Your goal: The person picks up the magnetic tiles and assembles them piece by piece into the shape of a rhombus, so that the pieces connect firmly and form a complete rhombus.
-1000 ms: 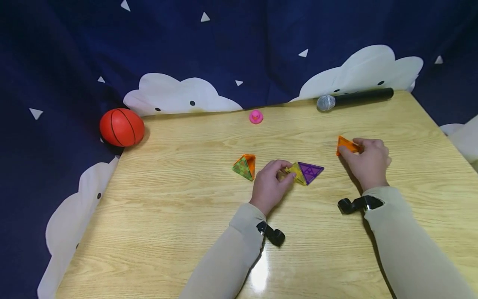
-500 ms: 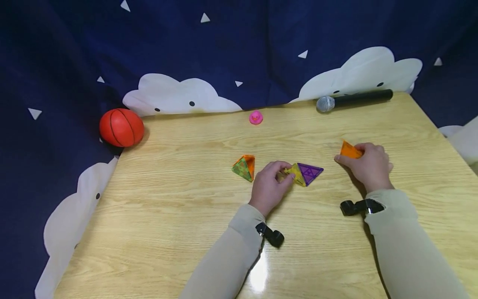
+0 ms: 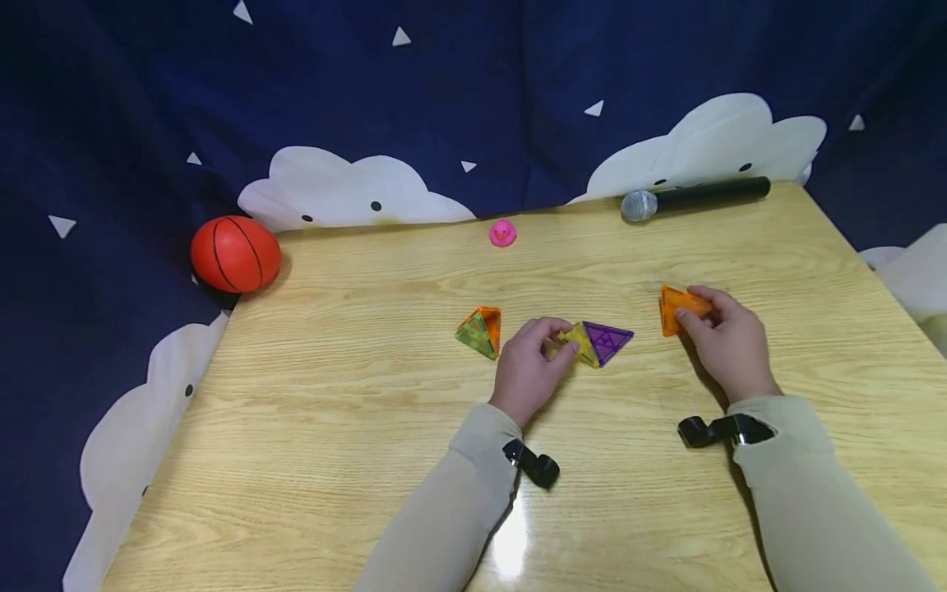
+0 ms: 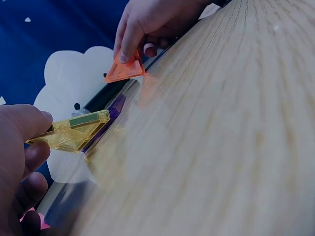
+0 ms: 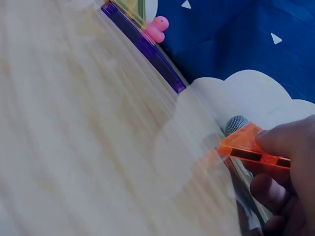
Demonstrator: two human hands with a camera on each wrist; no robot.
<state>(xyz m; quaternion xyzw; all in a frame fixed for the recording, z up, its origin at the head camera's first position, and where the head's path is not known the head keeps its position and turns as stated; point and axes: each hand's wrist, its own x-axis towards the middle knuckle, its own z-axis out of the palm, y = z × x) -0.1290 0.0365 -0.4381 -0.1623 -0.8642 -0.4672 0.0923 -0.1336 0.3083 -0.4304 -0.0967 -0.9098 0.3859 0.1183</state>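
My left hand (image 3: 527, 374) pinches a yellow triangular magnetic tile (image 3: 587, 347) between thumb and fingers, tilted up off the table in the left wrist view. Against its right edge lies a purple triangular magnetic tile (image 3: 608, 340), flat on the wood. To the right, an orange triangular magnetic tile (image 3: 670, 312) is pinched by my right hand (image 3: 732, 349). That orange tile (image 5: 240, 142) appears just above the tabletop in the right wrist view, apart from the purple one. Left of my left hand stands a small pyramid of green and orange tiles (image 3: 477, 336).
A pink rubber duck (image 3: 502, 233) sits at the back of the wooden table (image 3: 333, 411). Behind my right hand lies a black microphone (image 3: 710, 195). A red ball (image 3: 235, 254) rests at the back left corner. A dark blue cloud-patterned curtain (image 3: 444, 82) borders the table.
My right hand has come slightly nearer the front edge, and the orange tile in it has turned. My left hand keeps its grip on the yellow tile. The head view has shifted a little.
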